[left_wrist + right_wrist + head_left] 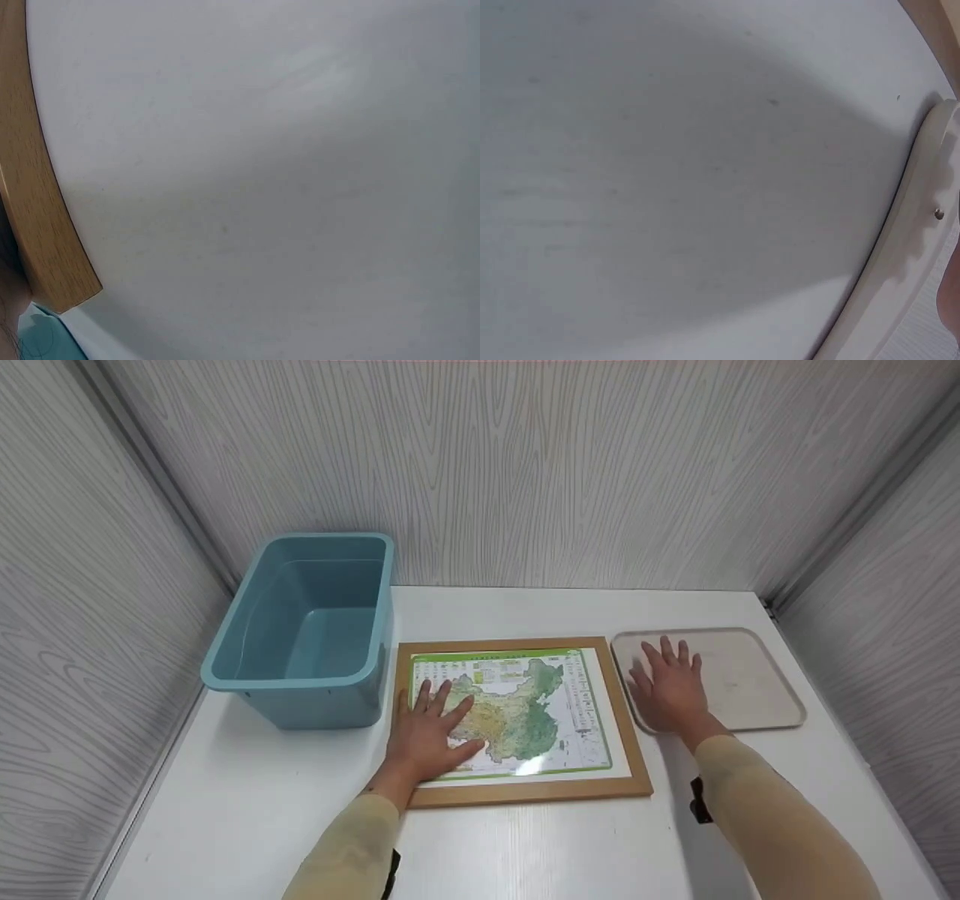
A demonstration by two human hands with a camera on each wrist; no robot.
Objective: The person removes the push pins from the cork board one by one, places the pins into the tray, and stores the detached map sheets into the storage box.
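Where the white worktop [525, 847] met the panelled walls, a blue bin [307, 630] stood at its far left. Just right of the bin lay a wood-framed map [525, 716], and right of that a beige tray [750, 679]. Left hand [429, 735] rested flat on the map, fingers spread; right hand [670, 690] lay flat, fingers spread, on the tray.

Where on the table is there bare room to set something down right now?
Bare table runs along the near edge, in front of the framed map. Another bare strip lies behind the map and the beige tray, up to the wall. The middle is crowded: blue bin, map under the left hand, tray under the right hand.
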